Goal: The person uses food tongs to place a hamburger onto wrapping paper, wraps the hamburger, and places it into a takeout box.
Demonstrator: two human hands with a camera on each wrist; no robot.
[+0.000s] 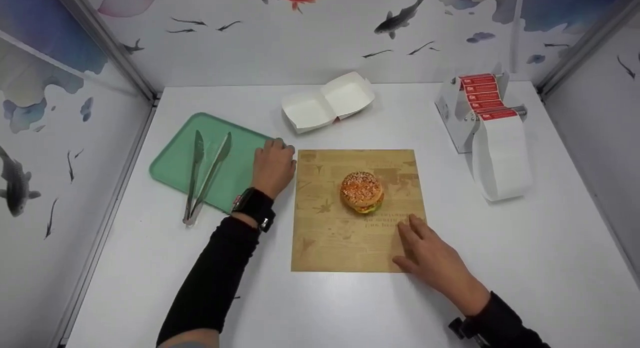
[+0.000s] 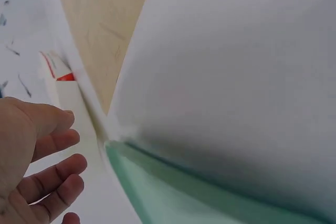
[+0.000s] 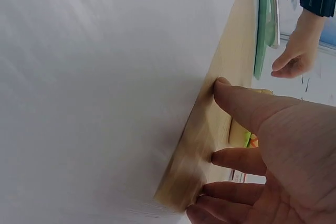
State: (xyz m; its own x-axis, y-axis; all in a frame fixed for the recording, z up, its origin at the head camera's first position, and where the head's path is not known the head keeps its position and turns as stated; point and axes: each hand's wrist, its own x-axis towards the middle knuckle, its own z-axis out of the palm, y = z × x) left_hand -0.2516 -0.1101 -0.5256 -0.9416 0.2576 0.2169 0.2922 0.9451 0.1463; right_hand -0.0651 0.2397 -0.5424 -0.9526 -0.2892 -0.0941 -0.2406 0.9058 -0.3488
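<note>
A sesame-bun burger [image 1: 361,191] sits near the middle of a square sheet of brown printed wrapping paper [image 1: 325,248] in the head view. My right hand [image 1: 437,258] rests its fingertips on the paper's lower right part. In the right wrist view, the thumb [image 3: 247,103] and fingers touch the sheet along its edge, loosely bent and not pinching it. My left hand [image 1: 274,168] is over the right corner of a green tray [image 1: 237,170]. Its fingers hang loosely curled with nothing in them, as the left wrist view shows.
Metal tongs [image 1: 192,188] lie on the tray, their joined end past its front edge. Behind the paper stands an unfolded white burger box [image 1: 310,110]. To the right, a label dispenser [image 1: 452,120] carries a roll with red stickers [image 1: 482,95]. Printed walls [image 1: 300,48] enclose the white table.
</note>
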